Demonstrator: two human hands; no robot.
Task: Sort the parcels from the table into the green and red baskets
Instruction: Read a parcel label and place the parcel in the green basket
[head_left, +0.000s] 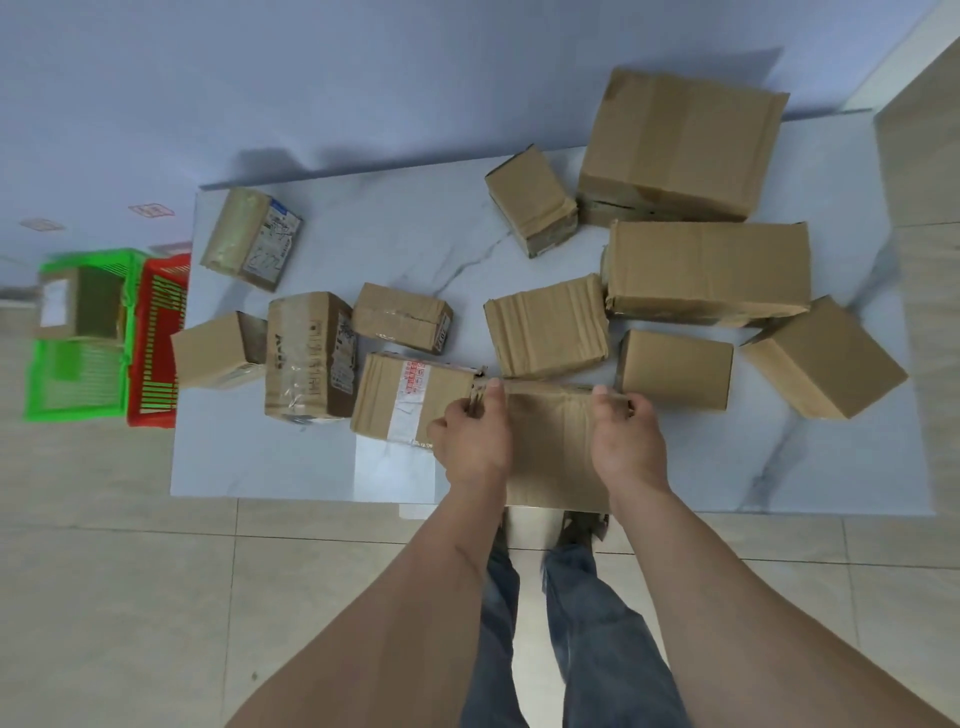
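Several brown cardboard parcels lie on a marble-patterned table (405, 234). At the table's near edge a flat brown parcel (553, 441) sits between my hands. My left hand (475, 436) grips its left end, fingers curled over the far corner. Its right end is held by my right hand (626, 436), thumb on top. Just left of it lies a parcel with red print and white tape (410, 400). On the floor to the left stand the green basket (78, 379), which holds one box (78, 301), and the red basket (156, 338) beside it.
A big box (680, 145) and a long box (706, 273) fill the table's far right. Smaller parcels (309, 353) crowd the left half near the baskets. Tiled floor and my legs (561, 623) are below the table edge. A wall stands behind the table.
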